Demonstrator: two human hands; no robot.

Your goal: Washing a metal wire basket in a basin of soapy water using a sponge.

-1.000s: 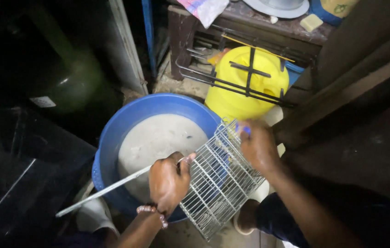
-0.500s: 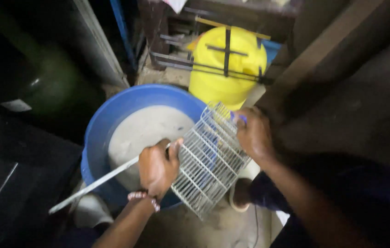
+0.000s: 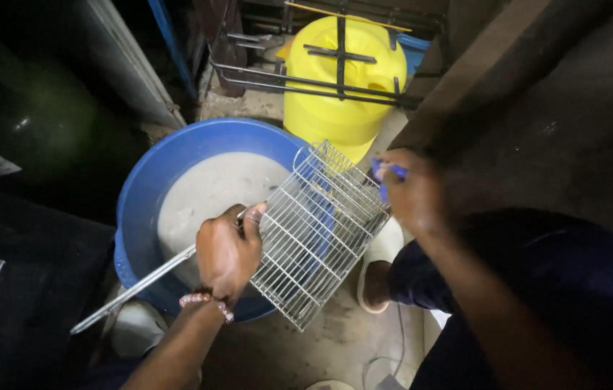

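Beaded pink bracelet circles the wrist of the left hand, which is clenched round the long handle of a wire grill rack held tilted over the rim of a blue basin of cloudy grey water; the right hand pinches a small blue scrubber against the rack's far edge, and beyond stands a yellow container

The basin sits at centre left of the frame, with water in it. The grill lies tilted over its right rim, at frame centre. The left hand is on the grill's left edge, the right hand at its right corner. The jerrycan stands above the grill, at top centre, under a metal frame. A foot is below the right hand.
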